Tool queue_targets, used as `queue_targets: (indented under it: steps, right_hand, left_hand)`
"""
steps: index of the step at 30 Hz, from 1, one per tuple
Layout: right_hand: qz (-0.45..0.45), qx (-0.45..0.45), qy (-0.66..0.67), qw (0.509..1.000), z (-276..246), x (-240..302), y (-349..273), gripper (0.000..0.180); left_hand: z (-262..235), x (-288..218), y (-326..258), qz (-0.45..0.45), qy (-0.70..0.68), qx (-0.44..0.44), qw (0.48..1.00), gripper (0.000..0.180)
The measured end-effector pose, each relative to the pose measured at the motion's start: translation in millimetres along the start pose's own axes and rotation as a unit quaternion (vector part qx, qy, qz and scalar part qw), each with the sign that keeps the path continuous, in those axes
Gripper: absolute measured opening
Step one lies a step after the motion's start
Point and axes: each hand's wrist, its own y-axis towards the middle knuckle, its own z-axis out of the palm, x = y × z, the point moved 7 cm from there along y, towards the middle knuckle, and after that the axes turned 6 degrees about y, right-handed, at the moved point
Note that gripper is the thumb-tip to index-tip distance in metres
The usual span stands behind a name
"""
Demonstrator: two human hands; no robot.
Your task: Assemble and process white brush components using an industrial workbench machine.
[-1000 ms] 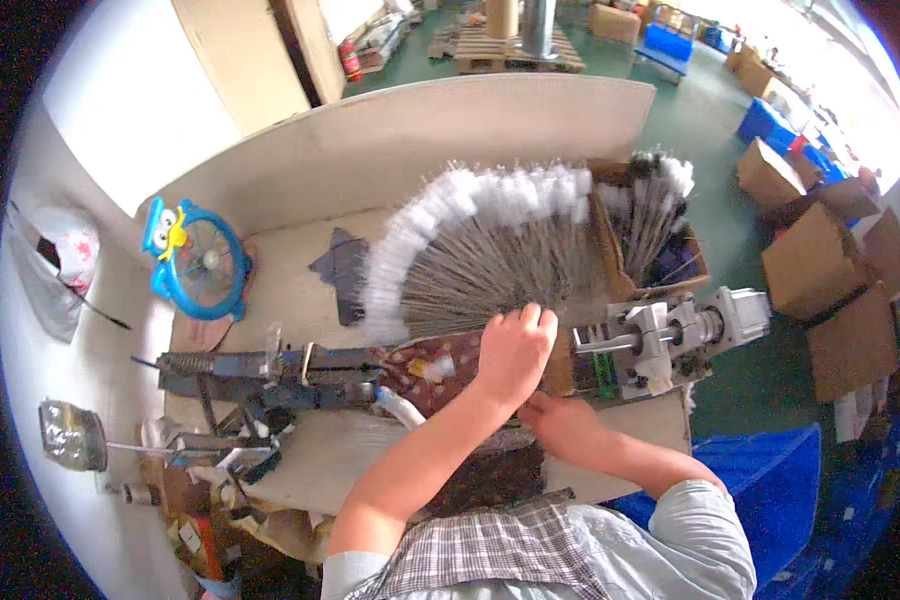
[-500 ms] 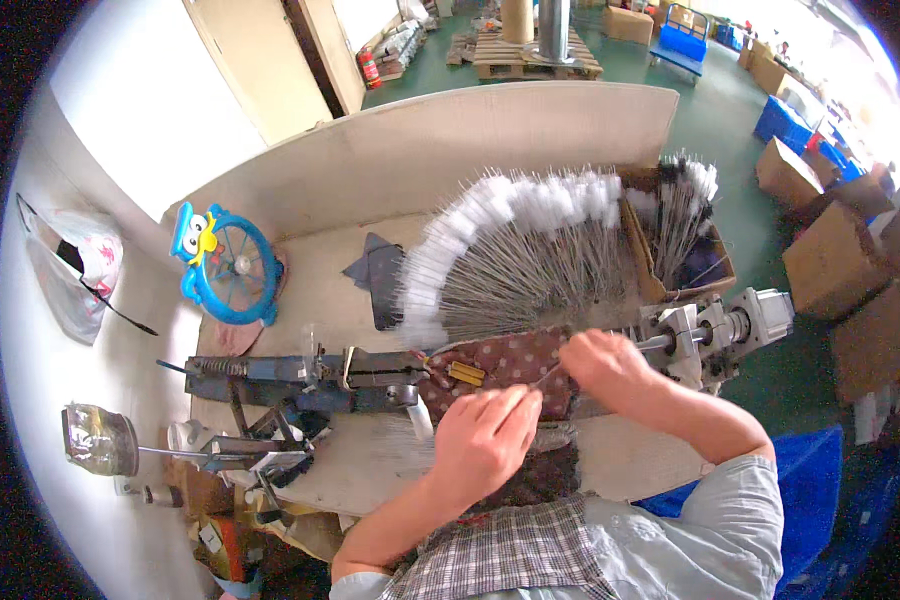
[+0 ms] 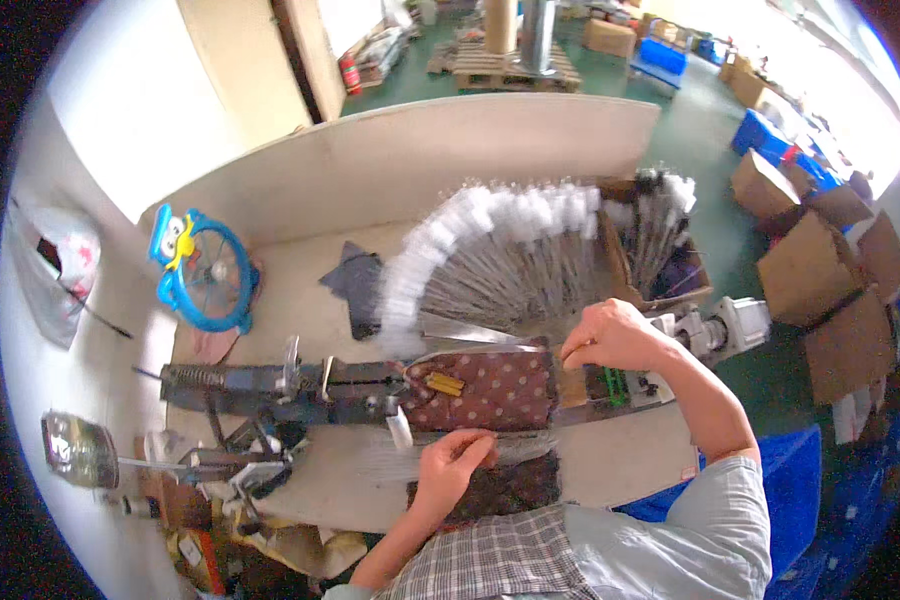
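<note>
My left hand (image 3: pixel 453 463) is low over the front of the bench, thumb and fingers drawn together beside thin wires (image 3: pixel 525 441) along the near edge of a brown dotted cloth (image 3: pixel 500 390). Whether a wire is between those fingers is too small to tell. Up and to the right, my right hand (image 3: pixel 615 335) hangs past the cloth's right end, its fingers closed in a pinch with their contents unclear. On the cloth rests a yellow block (image 3: pixel 445 384). Behind it fans a large pile of wire-stemmed brushes with white tips (image 3: pixel 500 215).
A long metal fixture (image 3: pixel 260 390) runs left of the cloth; a motor-like machine end (image 3: pixel 725 325) stands right. More brushes fill a cardboard box (image 3: pixel 685 285). A blue toy-shaped fan (image 3: pixel 210 270) stands at left. A low panel (image 3: pixel 420 150) borders the back.
My hands were close together over the cloth and have moved apart. The left dropped toward me and the right rose to the right, uncovering a green part of the machine. The view shifted slightly.
</note>
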Motion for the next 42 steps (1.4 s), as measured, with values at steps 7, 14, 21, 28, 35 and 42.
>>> queue_targets:
  steps: [7,14,21,28,35,42]
  right_hand:
    - [-0.244,-0.105,0.068,0.962,42,86,55,0.015]
    - [-0.186,-0.177,0.078,0.963,86,100,94,0.006]
    - [-0.172,-0.179,0.041,0.968,82,111,97,0.007]
    - [-0.175,-0.15,0.02,0.973,77,111,91,0.009]
    - [-0.255,-0.246,0.055,0.933,59,100,30,0.011]
    - [-0.169,-0.237,0.063,0.955,143,55,70,0.02]
  left_hand:
    - [2,72,18,-0.25,-0.51,-0.025,0.823,0.036]
    - [-88,51,-4,-0.105,-0.537,-0.185,0.816,0.041]
    - [-58,22,15,-0.056,0.074,-0.153,0.984,0.048]
    - [-63,37,27,-0.022,0.055,-0.15,0.987,0.033]
    - [-23,43,34,-0.024,-0.367,-0.122,0.922,0.021]
    - [-48,22,33,0.025,0.187,-0.171,0.967,0.016]
